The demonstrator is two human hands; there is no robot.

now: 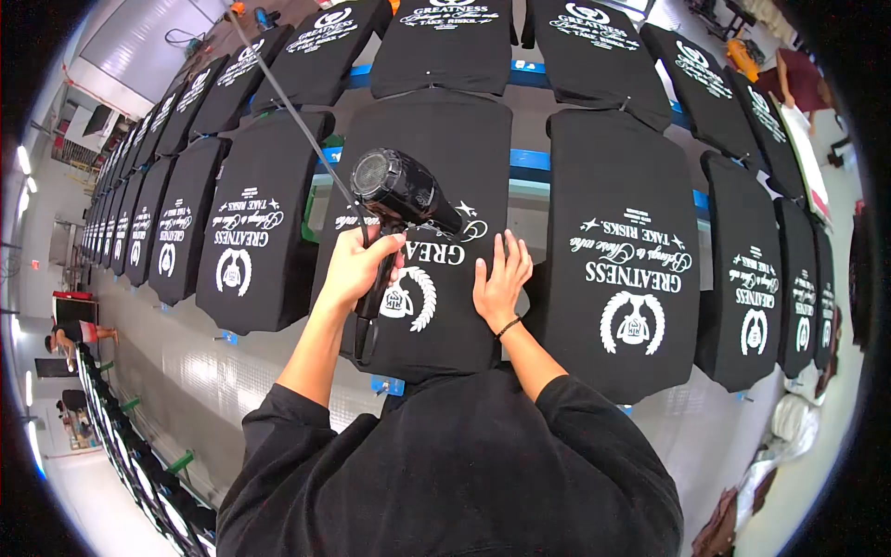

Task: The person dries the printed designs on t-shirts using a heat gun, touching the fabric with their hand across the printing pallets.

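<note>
A black hair dryer [408, 193] is gripped by its handle in my left hand [355, 267], over a black T-shirt [436, 130] with white lettering and a wreath emblem. Its nozzle points right and down towards the print, and its body hides part of the lettering. A cord [295, 110] runs from near the dryer to the upper left. My right hand [502, 278] lies with fingers spread on the right edge of the same shirt, beside the word GREATNESS. A dark band circles that wrist.
Rows of similar printed black shirts lie on both sides, such as the right-hand one [622, 195], with another row beyond. Blue supports [531, 161] show between them. A person in dark red [800, 82] stands at the far right; another person [79, 332] is at the far left.
</note>
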